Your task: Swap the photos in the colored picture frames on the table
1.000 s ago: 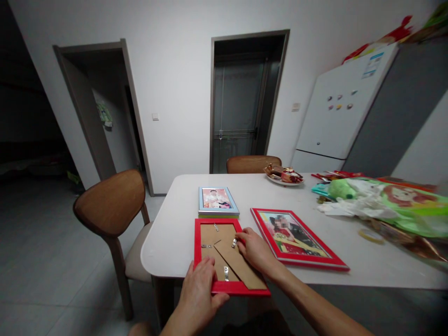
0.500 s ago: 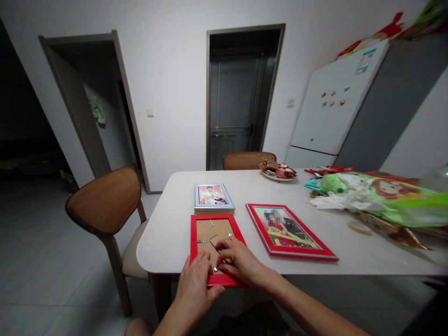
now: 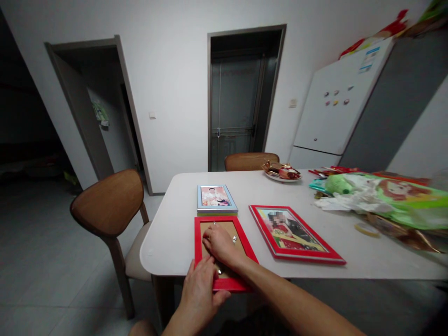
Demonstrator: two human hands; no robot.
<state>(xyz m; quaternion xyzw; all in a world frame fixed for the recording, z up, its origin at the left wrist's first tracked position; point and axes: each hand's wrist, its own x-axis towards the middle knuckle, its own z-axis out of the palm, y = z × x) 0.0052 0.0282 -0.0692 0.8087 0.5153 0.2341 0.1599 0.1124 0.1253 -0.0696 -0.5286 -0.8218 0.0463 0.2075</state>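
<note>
A red picture frame point(image 3: 198, 240) lies face down at the table's near edge, its brown backboard point(image 3: 228, 228) showing. Small metal clips, one being the right-hand clip point(image 3: 234, 239), sit around the board. My left hand point(image 3: 201, 287) grips the frame's near left corner, thumb along the front border. Over the board's left part, my right hand point(image 3: 219, 242) has its fingers curled down and pressed together; the hand hides the left clip and whatever is under the fingertips. Another red frame point(image 3: 297, 233) with a photo lies face up to the right. Just beyond is a light blue frame point(image 3: 217, 198), also face up.
A plate of wrapped items point(image 3: 283, 172) stands at the table's far side. Green plastic packaging point(image 3: 402, 200), white tissue and a roll of tape point(image 3: 366, 229) lie on the right. One wooden chair point(image 3: 108, 200) is at the left, another chair point(image 3: 252, 161) behind the table.
My right hand has moved up and left across the backboard, from its lower right to its left side. My left hand stays on the near corner. The view has shifted slightly.
</note>
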